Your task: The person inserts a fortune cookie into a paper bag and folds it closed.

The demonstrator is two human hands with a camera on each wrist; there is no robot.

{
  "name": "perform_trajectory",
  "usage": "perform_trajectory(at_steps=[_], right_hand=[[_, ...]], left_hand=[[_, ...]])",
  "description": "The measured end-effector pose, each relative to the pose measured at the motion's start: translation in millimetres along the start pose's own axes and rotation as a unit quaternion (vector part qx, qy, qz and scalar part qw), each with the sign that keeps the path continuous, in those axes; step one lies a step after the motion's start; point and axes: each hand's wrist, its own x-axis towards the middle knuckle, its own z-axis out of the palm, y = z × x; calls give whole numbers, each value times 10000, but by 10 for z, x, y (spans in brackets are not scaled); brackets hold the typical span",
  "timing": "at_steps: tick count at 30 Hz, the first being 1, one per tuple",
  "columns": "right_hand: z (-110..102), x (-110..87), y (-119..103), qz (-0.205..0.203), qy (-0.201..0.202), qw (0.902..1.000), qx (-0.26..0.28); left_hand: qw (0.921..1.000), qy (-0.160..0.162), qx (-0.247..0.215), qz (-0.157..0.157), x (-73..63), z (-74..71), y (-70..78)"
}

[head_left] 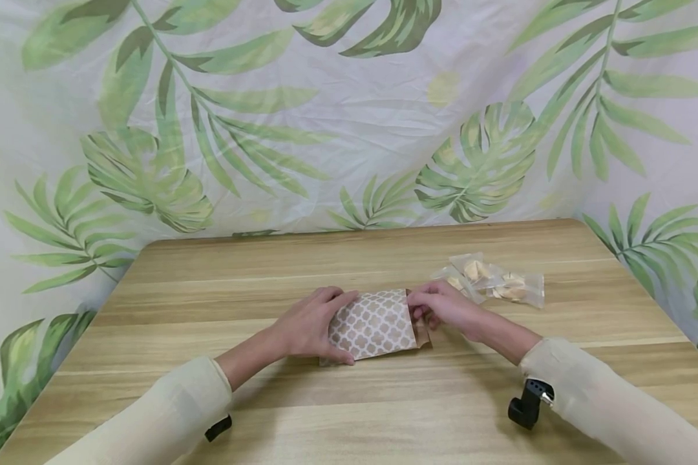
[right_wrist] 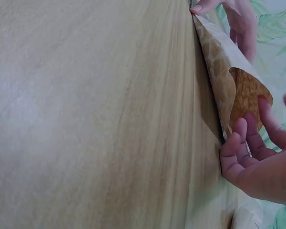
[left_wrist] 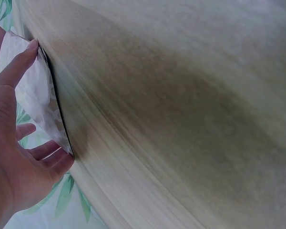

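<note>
- A patterned paper bag (head_left: 375, 325) lay on its side near the middle of the wooden table (head_left: 349, 420), white lattice over tan, with its open mouth towards the person's right
- The left hand (head_left: 313, 325) gripped the bag near its other end, spread wide across it, with the thumb at the near edge and the fingers at the far edge
- The right hand (head_left: 444, 309) was at the mouth, its fingers loosely bent and parted, the thumb standing away from them; the fingertips met the brown inner face (right_wrist: 245, 90) of the bag, and no other thing showed in that hand
- In the right wrist view the mouth gaped in a rounded curve
- Several clear packets (head_left: 514, 288) with pale pieces inside lay together on the table, just beyond the right hand, some overlapping
- Both arms wore cream sleeves (head_left: 611, 394), and a black device (head_left: 531, 403) hung under the right one, with part of another showing below the left
- Behind the table hung a pale cloth (head_left: 378, 139) printed with green leaves
</note>
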Motion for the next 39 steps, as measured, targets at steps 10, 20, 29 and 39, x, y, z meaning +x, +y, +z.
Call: perform_trajectory(at_steps=[10, 20, 29, 39], right_hand=[[-5, -23, 23, -278, -328, 9991, 16], [-10, -14, 29, -380, -465, 9982, 86], [-53, -16, 83, -1138, -339, 9913, -567], [-84, -22, 130, -1371, -296, 9857, -937]], left_hand=[[10000, -13, -18, -85, -5, 7, -3], [9999, -85, 47, -141, 12, 2, -4], [9998, -109, -123, -74, -3, -21, -28], [9998, -136, -124, -68, -9, -31, -42]])
